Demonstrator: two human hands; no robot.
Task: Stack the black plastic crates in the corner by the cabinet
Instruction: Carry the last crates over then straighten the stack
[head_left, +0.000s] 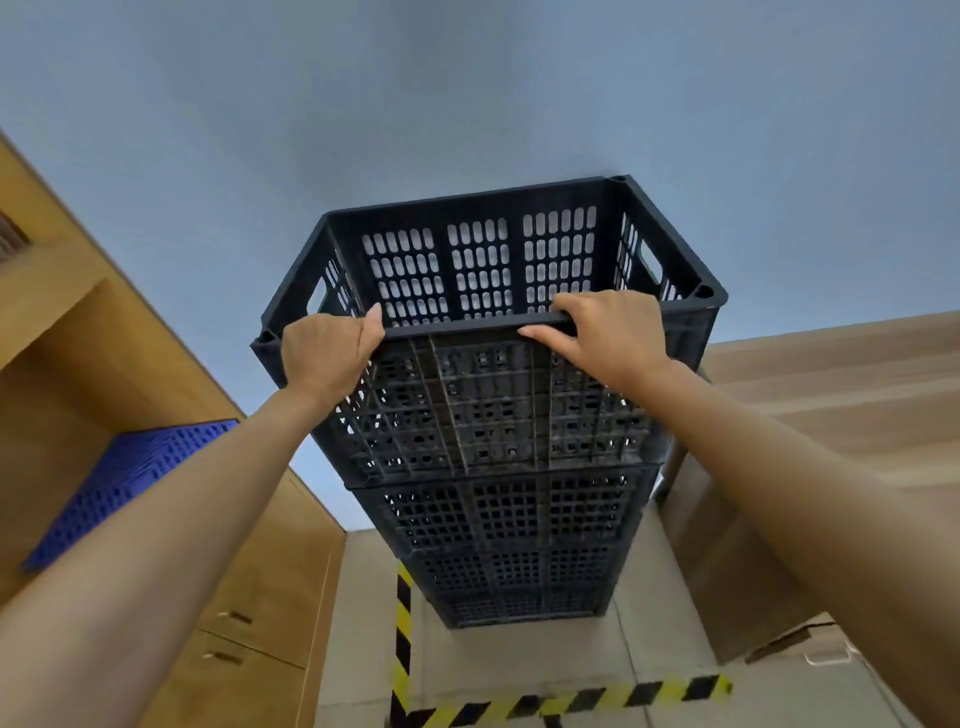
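A tall stack of black plastic crates (514, 519) stands on the floor against the grey wall, between a wooden cabinet (270, 597) on the left and cardboard boxes on the right. The top black crate (483, 260) sits on the stack, open side up, its perforated far wall showing. My left hand (327, 353) grips the near rim at its left end. My right hand (597, 332) grips the same rim towards the right. Both arms reach up and forward.
A blue perforated crate (119, 488) lies on a cabinet shelf at left. Large cardboard boxes (831, 415) are stacked at right, close to the black stack. Yellow-black hazard tape (571, 701) marks the concrete floor around the stack's base.
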